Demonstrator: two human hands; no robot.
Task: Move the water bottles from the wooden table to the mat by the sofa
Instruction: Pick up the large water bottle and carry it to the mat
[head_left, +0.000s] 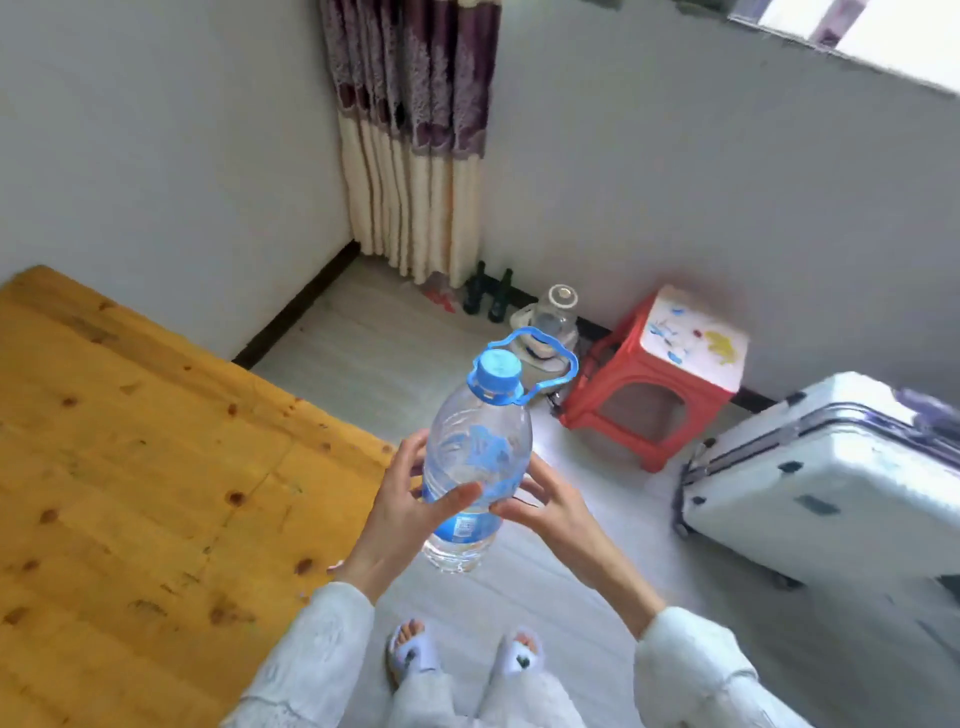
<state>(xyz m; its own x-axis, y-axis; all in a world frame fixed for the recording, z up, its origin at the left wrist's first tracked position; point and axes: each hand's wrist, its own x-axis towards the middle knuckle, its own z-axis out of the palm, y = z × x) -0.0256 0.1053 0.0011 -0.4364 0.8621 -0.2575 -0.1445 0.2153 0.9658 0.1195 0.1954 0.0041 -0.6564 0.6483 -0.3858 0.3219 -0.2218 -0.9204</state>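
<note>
Wooden table (130, 467) at left, knotted yellow planks, bare where visible. White hard-shell suitcase (831, 488) lying flat on the floor at right. Patterned curtain (415, 135) hanging in the far corner. Red plastic stool (644, 400) against the wall, just left of the suitcase. Clear water bottle (475, 457) with blue label, blue cap and blue carry loop: held in mid-air off the table's edge, above the floor, cap tilted away. Left hand (400, 509) wrapped round the bottle's middle, thumb across the front. Right hand (545, 501) against the opposite side, fingers curled behind the bottle. Glass kettle (553, 317) on the floor beside the stool. Two dark bottles (485, 293) below the curtain. Slippered feet (462, 660) at bottom.
</note>
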